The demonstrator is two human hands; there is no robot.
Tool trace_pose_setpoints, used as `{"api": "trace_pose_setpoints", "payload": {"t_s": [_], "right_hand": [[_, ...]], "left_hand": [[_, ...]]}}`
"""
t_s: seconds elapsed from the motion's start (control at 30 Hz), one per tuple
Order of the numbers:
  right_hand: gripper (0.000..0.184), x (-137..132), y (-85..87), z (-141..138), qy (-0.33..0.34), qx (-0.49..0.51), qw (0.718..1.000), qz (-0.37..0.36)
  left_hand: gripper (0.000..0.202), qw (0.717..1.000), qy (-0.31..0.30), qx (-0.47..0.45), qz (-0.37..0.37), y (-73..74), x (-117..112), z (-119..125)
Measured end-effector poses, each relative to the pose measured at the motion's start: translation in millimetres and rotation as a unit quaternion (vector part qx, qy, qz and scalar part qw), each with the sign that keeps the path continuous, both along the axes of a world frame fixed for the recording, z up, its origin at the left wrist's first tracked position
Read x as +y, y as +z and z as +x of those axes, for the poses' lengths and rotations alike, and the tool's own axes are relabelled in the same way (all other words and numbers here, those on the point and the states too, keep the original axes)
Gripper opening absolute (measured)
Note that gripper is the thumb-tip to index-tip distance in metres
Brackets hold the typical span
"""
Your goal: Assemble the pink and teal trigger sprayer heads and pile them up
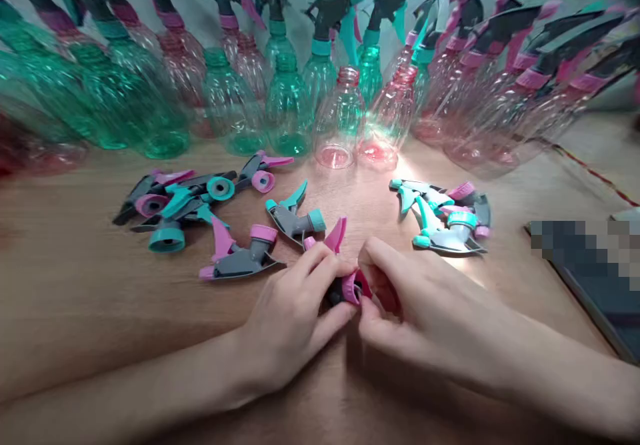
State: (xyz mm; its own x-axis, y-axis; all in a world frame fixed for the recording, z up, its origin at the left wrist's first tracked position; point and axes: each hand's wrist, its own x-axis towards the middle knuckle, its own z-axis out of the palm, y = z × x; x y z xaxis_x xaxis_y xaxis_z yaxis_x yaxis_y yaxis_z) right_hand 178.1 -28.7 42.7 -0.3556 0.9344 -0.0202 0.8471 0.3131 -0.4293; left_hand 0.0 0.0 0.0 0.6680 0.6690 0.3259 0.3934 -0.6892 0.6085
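Though half-hidden, sprayer head point(346, 290) between left hand point(290, 315) and right hand point(417, 305).

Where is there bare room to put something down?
Bare wood: near left, between the left pile of spray heads and the left forearm; a strip between the right pile and the dark object. Crowded: bottles along the back; the middle, where left hand and right hand hold a spray head.

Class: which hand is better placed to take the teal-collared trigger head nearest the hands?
Likely left: the left hand sits just short of the teal-collared trigger head; the right hand is farther off. Both hold a pink-collared head.
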Motion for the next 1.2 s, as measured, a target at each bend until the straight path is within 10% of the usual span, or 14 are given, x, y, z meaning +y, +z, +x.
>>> {"api": "trace_pose_setpoints", "payload": {"t_s": [0.27,0.77,1.2], "right_hand": [[0.017,-10,-13.3,-5,0.042,-0.010,0.991,0.124],[0.017,3,22.8,20,0.082,0.008,0.992,-0.094],[0.017,11,-1.8,26,0.046,0.156,0.971,-0.175]], "left_hand": [[0.011,0.999,-0.004,0.037,0.019,2.4,-1,4],[0.013,0.997,-0.013,-0.014,-0.080,5.1,1,2],[0.012,0.998,-0.027,-0.014,-0.059,-1.5,2,2]]}}
